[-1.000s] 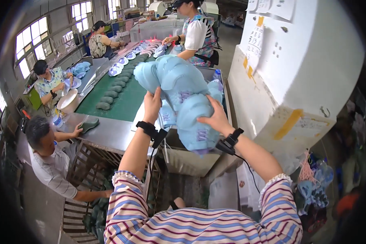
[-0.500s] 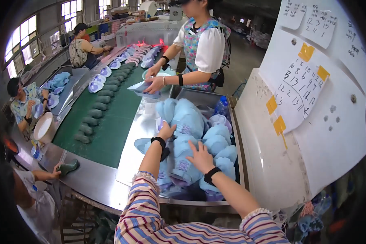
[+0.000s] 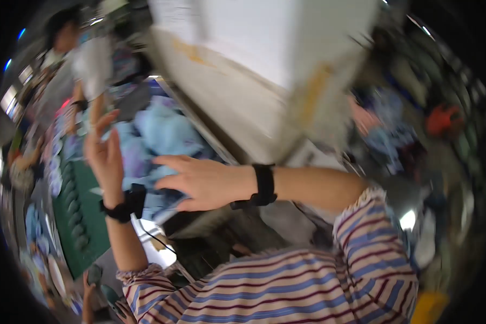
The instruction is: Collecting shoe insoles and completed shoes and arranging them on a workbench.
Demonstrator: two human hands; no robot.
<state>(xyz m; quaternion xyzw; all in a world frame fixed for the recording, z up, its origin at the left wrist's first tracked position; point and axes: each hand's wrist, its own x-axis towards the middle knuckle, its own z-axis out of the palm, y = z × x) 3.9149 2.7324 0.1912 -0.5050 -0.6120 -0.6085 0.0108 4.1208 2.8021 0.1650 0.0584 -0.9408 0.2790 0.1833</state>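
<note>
The picture is blurred and tilted. My left hand [image 3: 105, 156] is raised with its fingers spread, holding nothing, just left of a heap of light blue soft pieces [image 3: 162, 135] in a metal bin. Over the near side of that heap my right hand [image 3: 205, 181] lies flat, fingers stretched out toward the left, touching or just above the blue pieces. Both wrists carry black bands. My sleeves are striped.
A large white board or box [image 3: 264, 70] with yellow tape stands close on the right of the bin. A green conveyor belt [image 3: 86, 216] with rows of dark pieces runs at left. A person [image 3: 92, 59] stands beyond the bin; other people sit along the belt.
The view has swung hard to the right and tilted. Both hands have let go of the blue heap they pressed into the bin, and the left hand has lifted off it.
</note>
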